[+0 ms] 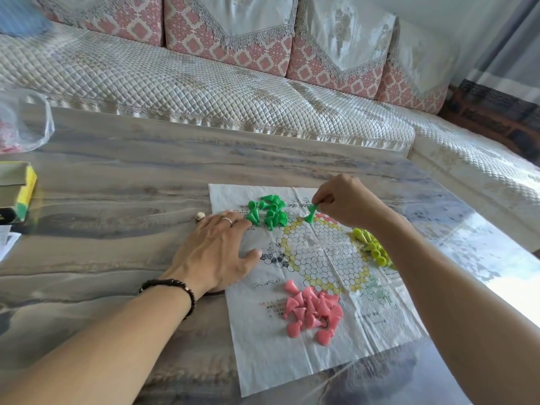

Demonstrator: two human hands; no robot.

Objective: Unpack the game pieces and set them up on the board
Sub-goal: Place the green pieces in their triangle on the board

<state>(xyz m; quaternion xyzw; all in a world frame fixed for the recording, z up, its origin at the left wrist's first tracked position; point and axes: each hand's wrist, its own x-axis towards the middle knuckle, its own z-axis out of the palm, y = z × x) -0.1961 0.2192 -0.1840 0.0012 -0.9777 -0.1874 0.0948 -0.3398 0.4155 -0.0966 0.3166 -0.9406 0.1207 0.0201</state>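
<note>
Piles unpacked, setup barely begun: right hand pinches one green piece mid-frame over paper board, left hand flat, grip open, holding board edge.

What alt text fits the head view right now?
The right hand pinches a green piece upright on the paper board, while the left hand presses the board flat. Green, yellow and pink piles lie on it.
</note>
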